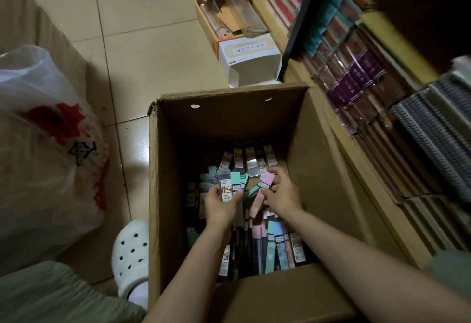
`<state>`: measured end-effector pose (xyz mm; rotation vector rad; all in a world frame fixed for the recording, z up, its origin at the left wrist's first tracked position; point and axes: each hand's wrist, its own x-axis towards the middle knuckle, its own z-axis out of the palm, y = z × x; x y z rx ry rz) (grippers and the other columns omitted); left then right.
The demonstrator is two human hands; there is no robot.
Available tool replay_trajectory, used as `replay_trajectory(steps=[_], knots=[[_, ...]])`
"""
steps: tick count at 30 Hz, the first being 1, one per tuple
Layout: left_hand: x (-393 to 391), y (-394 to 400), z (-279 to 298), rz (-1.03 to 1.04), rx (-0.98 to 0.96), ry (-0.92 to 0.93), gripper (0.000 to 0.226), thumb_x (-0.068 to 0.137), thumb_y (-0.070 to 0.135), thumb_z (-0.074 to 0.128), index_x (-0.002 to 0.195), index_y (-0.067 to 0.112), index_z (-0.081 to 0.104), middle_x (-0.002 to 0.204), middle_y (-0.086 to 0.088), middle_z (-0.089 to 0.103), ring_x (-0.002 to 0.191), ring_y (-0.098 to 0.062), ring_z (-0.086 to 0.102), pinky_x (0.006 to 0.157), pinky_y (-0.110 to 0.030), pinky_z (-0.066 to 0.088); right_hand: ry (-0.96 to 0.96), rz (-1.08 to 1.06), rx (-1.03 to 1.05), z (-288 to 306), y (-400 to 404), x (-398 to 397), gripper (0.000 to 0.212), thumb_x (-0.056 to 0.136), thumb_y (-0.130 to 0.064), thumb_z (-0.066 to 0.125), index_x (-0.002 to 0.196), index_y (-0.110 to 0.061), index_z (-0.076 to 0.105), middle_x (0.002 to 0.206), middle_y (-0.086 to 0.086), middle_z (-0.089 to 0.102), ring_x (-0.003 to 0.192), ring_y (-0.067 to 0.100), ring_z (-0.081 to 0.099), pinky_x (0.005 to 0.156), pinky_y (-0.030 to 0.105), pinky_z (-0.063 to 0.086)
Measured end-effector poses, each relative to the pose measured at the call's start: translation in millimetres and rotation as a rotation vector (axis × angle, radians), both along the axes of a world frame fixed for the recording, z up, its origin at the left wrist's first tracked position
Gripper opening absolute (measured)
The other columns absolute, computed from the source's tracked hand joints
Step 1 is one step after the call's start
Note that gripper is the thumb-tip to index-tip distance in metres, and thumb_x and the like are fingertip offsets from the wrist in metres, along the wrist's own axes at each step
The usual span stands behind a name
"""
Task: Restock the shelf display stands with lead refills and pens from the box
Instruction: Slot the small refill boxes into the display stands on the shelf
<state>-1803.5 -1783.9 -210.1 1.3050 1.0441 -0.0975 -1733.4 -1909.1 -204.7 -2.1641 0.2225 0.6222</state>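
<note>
A tall open cardboard box [175, 195] stands on the floor, its bottom covered with several lead refill packs [277, 248] in grey, teal and pink. Both my arms reach down into it. My left hand [220, 204] grips a small bunch of lead refill packs [229, 186], grey and teal, with a red and white label showing. My right hand [281, 195] pinches a pink lead refill pack [262, 190] right beside that bunch.
Shelves of notebooks and packed stationery [382, 98] run along the right. A white carton [248, 60] and an open brown box [221, 21] sit on the tiled floor beyond. A plastic bag [46, 144] lies left, my white clog [131, 254] beside the box.
</note>
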Motion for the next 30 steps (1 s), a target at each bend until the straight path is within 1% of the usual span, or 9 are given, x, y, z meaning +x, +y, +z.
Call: replay_trajectory(steps=[3,9,12,14,17,20,23,26,30], knots=[[-2.2,-0.6,22.8,-0.054,-0.003,0.013,0.03,0.084,0.014,0.073,0.107,0.019,0.054,0.108,-0.007,0.066,0.101,-0.027,0.065,0.088,-0.05,0.056,-0.022,-0.013,0.003,20.3,-12.2,-4.4,0.044,0.086,0.0,0.068,0.12,-0.025,0.054,0.098,0.009,0.068,0.088,0.026,0.069,0.078,0.046,0.059],[15.1,5.8,95.3,-0.215,0.048,-0.12,0.038,0.085,0.009,0.072,0.118,0.012,0.053,0.102,-0.004,0.064,0.092,-0.021,0.063,0.072,-0.034,0.054,-0.219,0.079,0.068,110.1,-20.0,10.1,0.046,0.086,0.002,0.067,0.119,-0.028,0.052,0.09,0.002,0.064,0.084,0.021,0.068,0.074,0.045,0.06],[48.9,6.9,160.4,-0.468,0.124,-0.286,0.037,0.082,0.01,0.074,0.113,0.016,0.055,0.098,0.001,0.065,0.085,-0.01,0.066,0.059,-0.021,0.054,-0.426,0.146,0.084,185.8,-26.1,27.2,0.047,0.085,-0.002,0.069,0.111,-0.037,0.049,0.088,-0.011,0.06,0.084,0.009,0.065,0.06,0.021,0.058],[69.6,-0.2,207.4,-0.606,0.143,-0.4,0.036,0.08,0.009,0.076,0.109,0.018,0.057,0.096,0.003,0.066,0.08,-0.004,0.066,0.055,-0.014,0.052,-0.576,0.157,0.052,239.0,-38.2,33.6,0.045,0.084,-0.009,0.073,0.108,-0.039,0.05,0.089,-0.014,0.06,0.082,0.005,0.064,0.059,0.017,0.055],[91.0,-17.5,264.5,-0.692,0.131,-0.558,0.04,0.079,0.009,0.077,0.114,0.012,0.059,0.1,-0.003,0.071,0.086,-0.009,0.069,0.068,-0.02,0.054,-0.777,0.118,0.002,306.7,-64.5,31.9,0.042,0.081,-0.015,0.075,0.112,-0.033,0.052,0.092,-0.013,0.063,0.081,0.002,0.063,0.07,0.023,0.053],[98.2,-37.5,305.6,-0.716,0.014,-0.664,0.041,0.072,0.022,0.08,0.109,0.02,0.061,0.09,0.006,0.076,0.079,-0.007,0.072,0.056,-0.018,0.054,-0.859,0.058,0.004,353.8,-93.3,22.2,0.042,0.081,-0.013,0.075,0.11,-0.031,0.051,0.094,-0.016,0.061,0.081,-0.004,0.06,0.066,0.012,0.048],[101.8,-57.3,328.5,-0.676,-0.128,-0.712,0.054,0.063,0.029,0.08,0.113,0.022,0.06,0.093,0.002,0.075,0.085,-0.013,0.073,0.059,-0.027,0.057,-0.897,0.01,-0.03,383.4,-123.8,9.3,0.04,0.081,-0.015,0.076,0.106,-0.031,0.049,0.089,-0.012,0.065,0.08,0.0,0.064,0.069,0.022,0.053],[105.8,-80.1,341.3,-0.69,-0.212,-0.745,0.048,0.07,0.023,0.078,0.115,0.017,0.061,0.102,-0.006,0.074,0.092,-0.021,0.072,0.07,-0.037,0.058,-0.971,-0.004,-0.151,409.1,-151.9,-1.7,0.04,0.079,-0.018,0.078,0.102,-0.032,0.049,0.079,-0.015,0.064,0.073,-0.007,0.062,0.059,0.009,0.044],[109.3,-109.3,357.0,-0.757,-0.291,-0.761,0.043,0.073,0.02,0.077,0.114,0.021,0.061,0.104,-0.005,0.073,0.095,-0.024,0.071,0.073,-0.042,0.06,-1.031,-0.037,-0.283,440.7,-183.8,-7.0,0.042,0.078,-0.019,0.08,0.104,-0.032,0.048,0.085,-0.017,0.06,0.074,-0.005,0.06,0.06,0.009,0.044]])
